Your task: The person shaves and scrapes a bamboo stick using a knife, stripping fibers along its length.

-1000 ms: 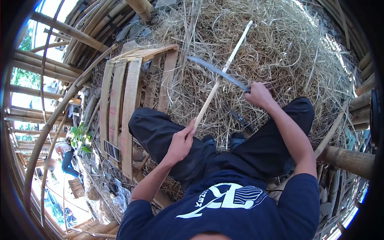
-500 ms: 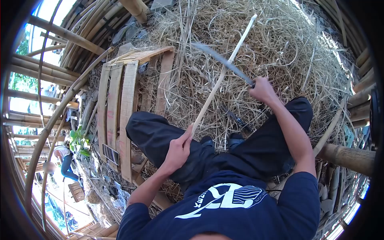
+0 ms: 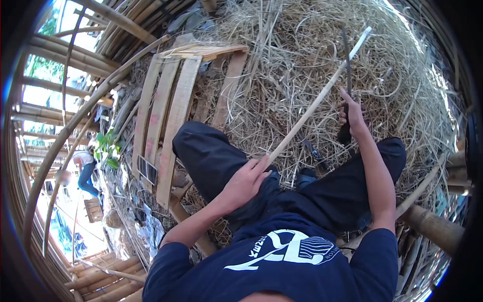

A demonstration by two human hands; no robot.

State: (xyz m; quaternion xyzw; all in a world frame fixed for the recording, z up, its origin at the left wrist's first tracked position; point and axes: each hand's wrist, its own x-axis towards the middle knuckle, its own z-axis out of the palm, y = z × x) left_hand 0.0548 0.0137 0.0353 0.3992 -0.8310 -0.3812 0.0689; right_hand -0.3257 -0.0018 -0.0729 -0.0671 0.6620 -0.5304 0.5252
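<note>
My left hand [image 3: 246,182] is closed around the near end of a long pale bamboo strip [image 3: 314,106], by my left thigh. The strip slants up and away to the right, its far tip whiter than the rest. In my right hand [image 3: 356,117] is a long knife [image 3: 347,63], gripped by its dark handle with the index finger stretched along it. Its thin dark blade points away from me and passes beside or across the strip near the tip; whether they touch I cannot tell.
Straw and shavings [image 3: 292,55] cover the ground ahead. A slatted wooden crate [image 3: 176,108] lies left, with a phone-like dark rectangle [image 3: 147,170] on it. Another dark tool [image 3: 314,151] rests between my legs. Bamboo poles [image 3: 70,55] form the left wall; a person [image 3: 86,171] is beyond.
The knife has swung from slanting left across the strip's middle to pointing nearly straight away, close to the strip's tip. The whole view has shifted, with the scene appearing farther right.
</note>
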